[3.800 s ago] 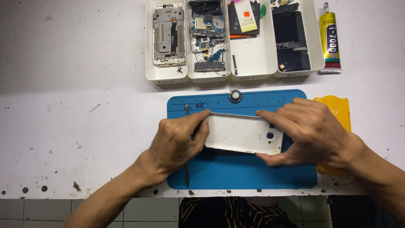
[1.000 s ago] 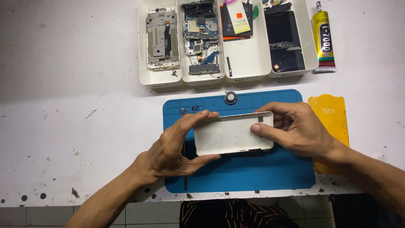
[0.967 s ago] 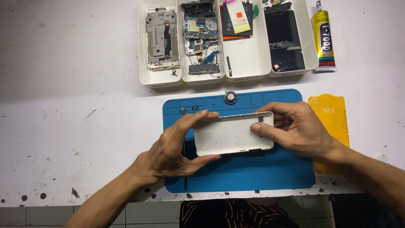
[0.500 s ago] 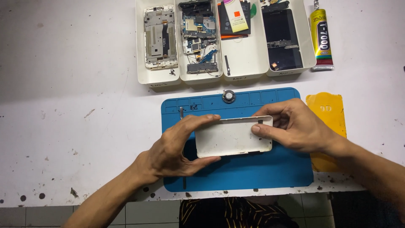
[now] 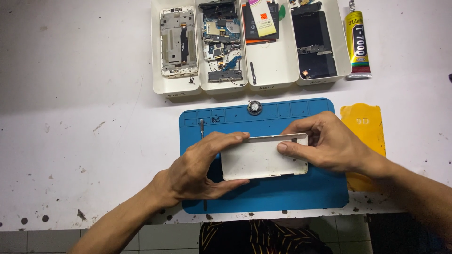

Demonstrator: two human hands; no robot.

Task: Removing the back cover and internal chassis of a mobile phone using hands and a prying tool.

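Holding a white phone back cover between both hands, raised slightly over the middle of a blue work mat. Left hand wrapped round the cover's left end, fingers curled over the far edge, thumb pressed along the near edge. Right hand clamped on the right end, thumb laid flat on the cover's face by the corner, fingers tucked behind the far edge. Both grips tight on the cover, not slack. Cover lying lengthwise left to right, pale outer face up, far edge tipped a little upward.

Resting on the mat's far rim, a small round metal part; towards the mat's left edge, a thin screwdriver, partly hidden under the left hand. Just right of the mat, a yellow sheet, partly under the right wrist. Farther off on the white table, a row of white trays with a phone frame, circuit boards, a battery and a dark screen panel. Right of the trays, a glue tube.
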